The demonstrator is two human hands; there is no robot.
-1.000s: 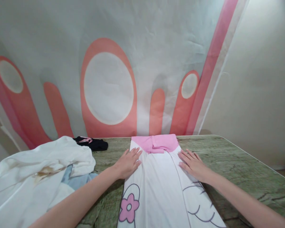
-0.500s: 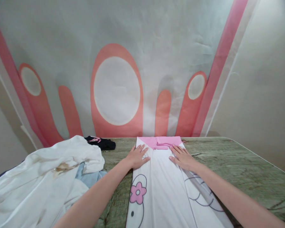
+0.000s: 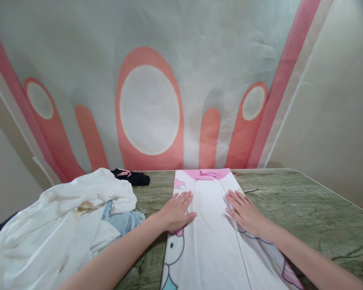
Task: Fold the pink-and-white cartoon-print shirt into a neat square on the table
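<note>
A long white garment [image 3: 211,237] with pink parts at its far end and cartoon prints along its sides lies folded lengthwise on the table; its exact kind I cannot tell. My left hand [image 3: 178,211] rests flat on its left edge, fingers stretched out and thumb pointing inward. On the right side my right hand [image 3: 245,211] lies palm down with fingers spread, touching the cloth. Neither hand grips anything. The near end of the garment runs out of view at the bottom.
Left of my arm is a heap of white clothes [image 3: 60,217] with a light blue cloth [image 3: 124,219] under it. A small black garment [image 3: 134,178] lies behind. The wood-patterned table [image 3: 308,213] meets a wall with a pink-printed sheet [image 3: 151,163].
Both hands have slid along the garment toward me, away from the pink end. The right hand sits slightly farther right. The view has shifted a little.
</note>
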